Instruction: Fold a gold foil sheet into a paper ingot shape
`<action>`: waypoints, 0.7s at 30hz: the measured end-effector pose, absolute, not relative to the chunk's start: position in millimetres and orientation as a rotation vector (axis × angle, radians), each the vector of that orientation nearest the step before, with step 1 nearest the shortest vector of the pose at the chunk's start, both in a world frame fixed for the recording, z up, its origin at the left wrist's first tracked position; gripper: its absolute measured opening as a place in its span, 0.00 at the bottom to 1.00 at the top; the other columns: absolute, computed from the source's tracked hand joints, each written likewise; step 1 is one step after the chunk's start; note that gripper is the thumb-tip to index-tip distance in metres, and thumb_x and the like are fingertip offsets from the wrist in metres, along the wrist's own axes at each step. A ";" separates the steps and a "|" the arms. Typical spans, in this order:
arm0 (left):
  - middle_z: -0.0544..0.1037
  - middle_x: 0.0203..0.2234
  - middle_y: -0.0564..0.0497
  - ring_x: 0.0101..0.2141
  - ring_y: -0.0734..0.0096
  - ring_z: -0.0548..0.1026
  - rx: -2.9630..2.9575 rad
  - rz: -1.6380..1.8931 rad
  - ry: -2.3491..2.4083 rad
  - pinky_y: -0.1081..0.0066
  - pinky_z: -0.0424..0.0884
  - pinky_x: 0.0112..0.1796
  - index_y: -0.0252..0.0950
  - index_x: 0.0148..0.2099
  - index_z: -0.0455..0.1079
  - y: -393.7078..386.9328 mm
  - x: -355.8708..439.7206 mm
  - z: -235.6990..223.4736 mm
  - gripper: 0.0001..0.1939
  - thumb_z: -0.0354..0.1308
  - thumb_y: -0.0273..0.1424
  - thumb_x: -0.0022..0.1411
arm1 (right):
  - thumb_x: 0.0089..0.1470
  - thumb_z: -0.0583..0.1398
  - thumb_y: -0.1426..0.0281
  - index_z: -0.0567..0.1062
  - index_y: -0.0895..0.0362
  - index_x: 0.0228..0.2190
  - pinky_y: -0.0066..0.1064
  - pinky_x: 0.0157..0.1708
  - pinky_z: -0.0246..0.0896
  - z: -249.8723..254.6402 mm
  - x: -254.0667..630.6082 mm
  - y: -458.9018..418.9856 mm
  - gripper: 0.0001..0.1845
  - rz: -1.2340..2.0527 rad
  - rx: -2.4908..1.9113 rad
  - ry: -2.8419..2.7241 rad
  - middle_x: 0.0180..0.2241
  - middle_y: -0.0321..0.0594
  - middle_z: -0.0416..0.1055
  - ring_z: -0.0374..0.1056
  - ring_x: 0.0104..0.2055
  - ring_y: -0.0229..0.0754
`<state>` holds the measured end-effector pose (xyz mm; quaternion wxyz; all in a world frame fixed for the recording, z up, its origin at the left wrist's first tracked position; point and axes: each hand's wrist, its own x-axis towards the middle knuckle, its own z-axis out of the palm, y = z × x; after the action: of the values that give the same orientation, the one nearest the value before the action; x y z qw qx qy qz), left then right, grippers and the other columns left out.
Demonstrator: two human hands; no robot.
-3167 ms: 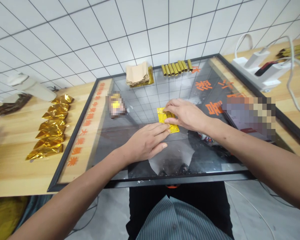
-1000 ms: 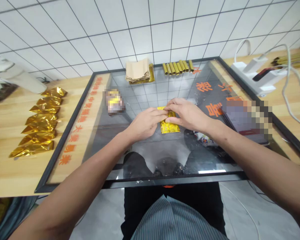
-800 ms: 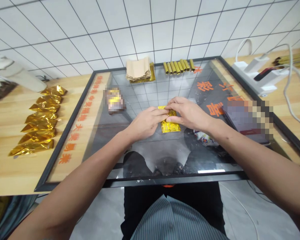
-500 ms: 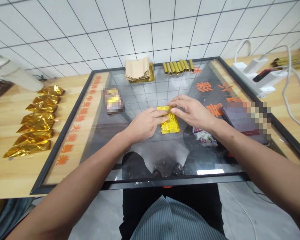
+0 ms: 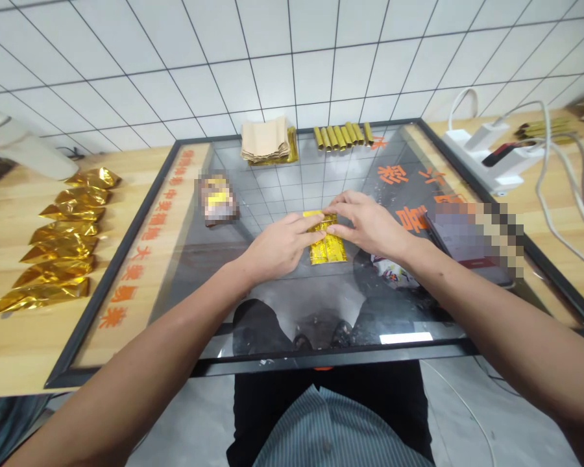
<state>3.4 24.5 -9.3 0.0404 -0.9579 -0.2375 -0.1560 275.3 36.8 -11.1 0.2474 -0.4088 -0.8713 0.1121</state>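
A small folded piece of gold foil paper [image 5: 328, 251] lies flat on the glass top, with creases and a lengthwise seam in it. On its left edge rest the stretched fingers of my left hand [image 5: 283, 246]. My right hand [image 5: 365, 219] touches the upper right part, its thumb and fingers apart and the fingertips near those of the left. The fingers cover the foil's upper middle, so the fold there is partly hidden. Neither hand is wrapped round anything.
Gold foil packets [image 5: 61, 235] line the wood at left. Behind are brown paper sheets [image 5: 264, 137] and several gold rolls [image 5: 343, 136]. A blurred pack [image 5: 218, 198] lies left, a phone [image 5: 467, 250] and crumpled wrapper [image 5: 394, 272] right. A power strip [image 5: 472, 159] with cables stands beyond the frame.
The view has shifted slightly. Both hands stay on the foil, the right fingers and thumb a little lower over its upper part. The surrounding things look unmoved.
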 end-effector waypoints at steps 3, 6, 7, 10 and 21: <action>0.78 0.65 0.43 0.57 0.57 0.77 -2.963 -0.508 -0.695 0.55 0.76 0.58 0.36 0.65 0.76 25.7 3.5 -10.6 0.26 0.46 0.19 0.74 | 0.68 0.63 0.61 0.82 0.52 0.55 0.55 0.59 0.70 -9.7 274.7 36.0 0.18 0.321 -1.118 -2.362 0.52 0.49 0.76 0.73 0.56 0.59; 0.78 0.65 0.42 0.55 0.57 0.78 -2.973 -0.534 -0.689 0.54 0.76 0.58 0.35 0.64 0.77 27.0 3.0 -12.8 0.25 0.47 0.19 0.73 | 0.69 0.62 0.62 0.83 0.52 0.54 0.52 0.59 0.70 -8.4 274.6 35.9 0.16 0.368 -1.122 -2.323 0.52 0.48 0.77 0.74 0.55 0.56; 0.78 0.65 0.43 0.55 0.57 0.78 -2.974 -0.542 -0.693 0.55 0.76 0.58 0.35 0.64 0.78 27.3 2.8 -13.1 0.25 0.48 0.19 0.73 | 0.69 0.61 0.63 0.83 0.52 0.53 0.51 0.59 0.70 -7.9 274.6 36.0 0.15 0.386 -1.125 -2.304 0.51 0.48 0.77 0.74 0.54 0.55; 0.79 0.65 0.44 0.53 0.58 0.79 -2.996 -0.567 -0.715 0.55 0.76 0.57 0.36 0.62 0.79 27.0 3.7 -11.3 0.25 0.49 0.19 0.71 | 0.69 0.61 0.64 0.83 0.51 0.50 0.50 0.58 0.70 -7.2 274.3 36.4 0.14 0.409 -1.153 -2.270 0.50 0.47 0.77 0.75 0.53 0.53; 0.84 0.54 0.49 0.46 0.58 0.78 -2.988 -0.787 -1.090 0.54 0.75 0.51 0.42 0.47 0.86 23.7 22.8 -11.3 0.16 0.55 0.32 0.76 | 0.66 0.64 0.63 0.83 0.50 0.51 0.53 0.60 0.69 -6.8 273.4 37.9 0.14 0.389 -1.183 -2.291 0.49 0.46 0.75 0.74 0.55 0.55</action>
<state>22.8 23.7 -11.3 -0.0674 -0.9100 -0.3318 -0.2395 273.4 37.9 -6.8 0.2640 -0.4376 -0.8474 0.1440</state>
